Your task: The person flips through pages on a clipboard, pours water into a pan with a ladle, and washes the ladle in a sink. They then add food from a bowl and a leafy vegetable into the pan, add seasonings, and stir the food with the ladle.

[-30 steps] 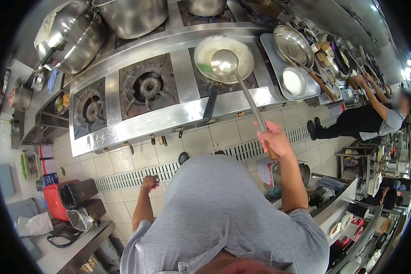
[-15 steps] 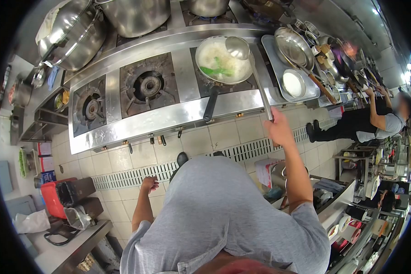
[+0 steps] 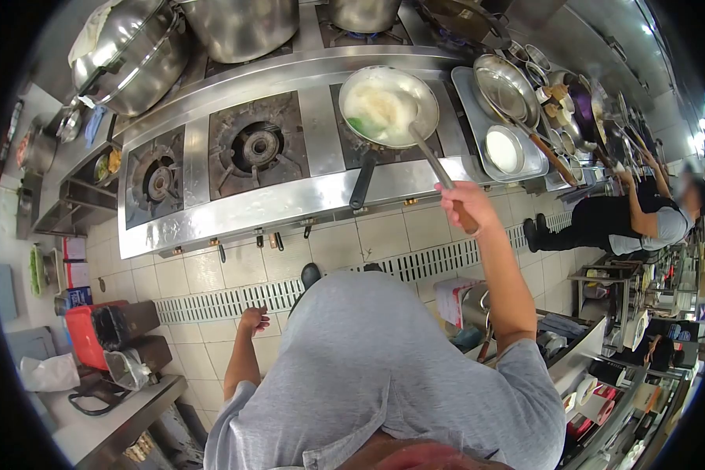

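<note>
My right hand is closed round the wooden-ended handle of a long metal ladle. The ladle's bowl end is down in the pan and hidden in pale, frothy liquid. That pan sits on the right burner of the stove, its black handle pointing toward me. Something green shows at the left side of the liquid. My left hand hangs above the floor left of my body, touching nothing, fingers loosely apart.
Two bare burners are left of the pan. A metal tray with a bowl of white contents is at its right. Large pots stand behind. Another person works at the far right.
The ladle's bowl has gone down from above the pan's right side into the liquid. My right hand has shifted slightly left and tilted the handle. Less of the green shows.
</note>
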Tool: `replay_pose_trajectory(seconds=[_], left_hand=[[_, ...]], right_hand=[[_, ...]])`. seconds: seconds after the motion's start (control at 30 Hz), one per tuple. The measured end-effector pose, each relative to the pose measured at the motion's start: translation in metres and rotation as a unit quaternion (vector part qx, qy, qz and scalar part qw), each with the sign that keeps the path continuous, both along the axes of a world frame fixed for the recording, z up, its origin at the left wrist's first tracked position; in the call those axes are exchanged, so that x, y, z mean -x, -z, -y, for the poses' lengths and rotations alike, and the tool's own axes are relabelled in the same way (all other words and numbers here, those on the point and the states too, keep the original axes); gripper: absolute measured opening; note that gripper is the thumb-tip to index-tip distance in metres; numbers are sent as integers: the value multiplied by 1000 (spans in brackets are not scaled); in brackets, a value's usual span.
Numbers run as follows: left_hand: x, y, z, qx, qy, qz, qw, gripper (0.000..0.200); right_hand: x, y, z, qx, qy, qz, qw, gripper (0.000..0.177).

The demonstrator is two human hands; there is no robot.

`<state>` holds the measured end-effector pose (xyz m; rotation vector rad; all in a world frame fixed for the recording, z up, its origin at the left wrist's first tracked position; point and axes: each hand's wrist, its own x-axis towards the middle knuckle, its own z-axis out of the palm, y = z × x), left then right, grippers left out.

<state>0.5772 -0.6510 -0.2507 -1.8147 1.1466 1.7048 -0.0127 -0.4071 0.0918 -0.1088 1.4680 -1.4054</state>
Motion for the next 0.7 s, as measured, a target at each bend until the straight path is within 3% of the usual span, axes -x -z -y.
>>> replay_pose_trajectory(seconds=[0.1,0.2,0.53,0.6,0.7], left_hand=[[3,-1,0,-5,0,3,1000,29],[7,-3,0,-3,-7,-3,1000,28],[12,-11,-3,-7,7,0,1000,27],[13,-11,-2,-3,9,2,1000,28],[12,-9,-3,-2,8,-3,1000,28]], right_hand=[[3,-10,-4,77,66,178,979,29],[-1,-14,-7,96,68,160,980,32],[-7,-33,-10,-10,8,-123,992,30],[-3,-27,-9,-14,-15,-185,983,31],[-4,-40,-7,-138,-86,-341,926,29]])
